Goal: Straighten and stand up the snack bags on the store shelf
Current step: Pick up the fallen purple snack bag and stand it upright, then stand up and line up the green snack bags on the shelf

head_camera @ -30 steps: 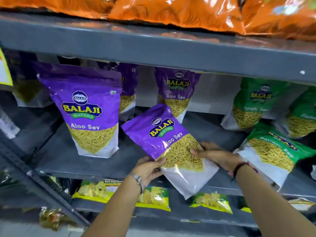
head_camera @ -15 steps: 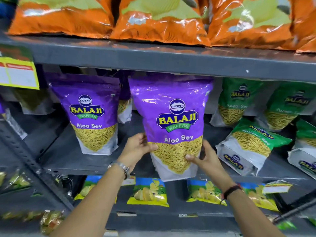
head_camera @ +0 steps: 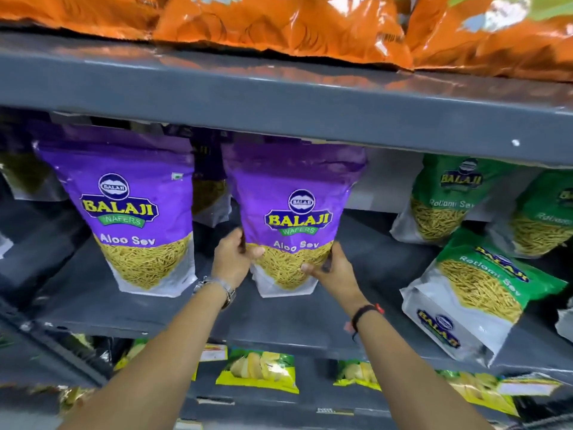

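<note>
A purple Aloo Sev bag (head_camera: 294, 209) stands upright on the grey middle shelf (head_camera: 366, 268), held at its lower sides. My left hand (head_camera: 232, 262) grips its left edge and my right hand (head_camera: 331, 271) grips its right edge. Another purple Aloo Sev bag (head_camera: 133, 212) stands upright to the left. A green Ratlami Sev bag (head_camera: 477, 293) lies tilted back at the right front. Two more green bags (head_camera: 446, 200) lean at the back right.
The shelf board above (head_camera: 279, 97) hangs low over the bag tops and carries orange bags (head_camera: 279, 26). More purple bags (head_camera: 210, 187) stand behind. Yellow-green chip packets (head_camera: 260, 370) sit on the shelf below. A slanted grey rack edge (head_camera: 46, 346) runs at the lower left.
The purple bag went from lying tilted on the shelf to upright, then moved back onto the shelf beside the left bag. Both hands stayed on its lower sides.
</note>
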